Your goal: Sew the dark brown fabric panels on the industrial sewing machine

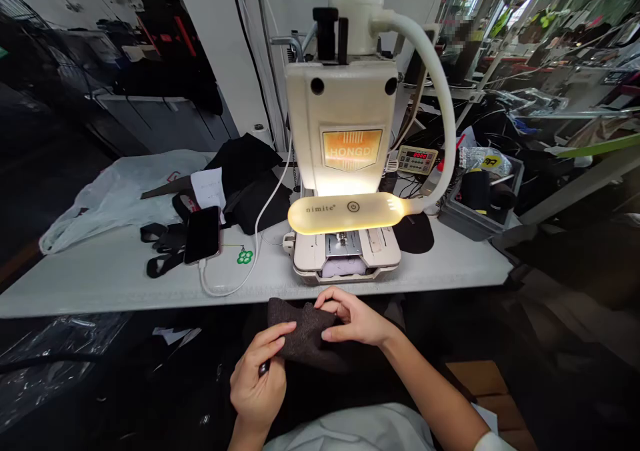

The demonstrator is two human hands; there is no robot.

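A dark brown-grey piece of fabric [305, 337] is held between my two hands, below the front edge of the table. My left hand [260, 374] pinches its left side with thumb and forefinger; a small dark object [264, 367], too hidden to name, is tucked in the curled fingers. At the right, my right hand [355, 317] grips the upper right part of the cloth, thumb below and fingers above. Beyond the hands stands a cream sewing machine [341, 114] with a lit lamp bar [345, 212] across its front.
The white table [440, 264] carries a phone [203, 235] on a white cable, black straps, dark cloth and a plastic bag [130, 184] at left. A control box [417, 160] and a grey bin [473, 217] stand at right. Cardboard [483, 377] lies low at right.
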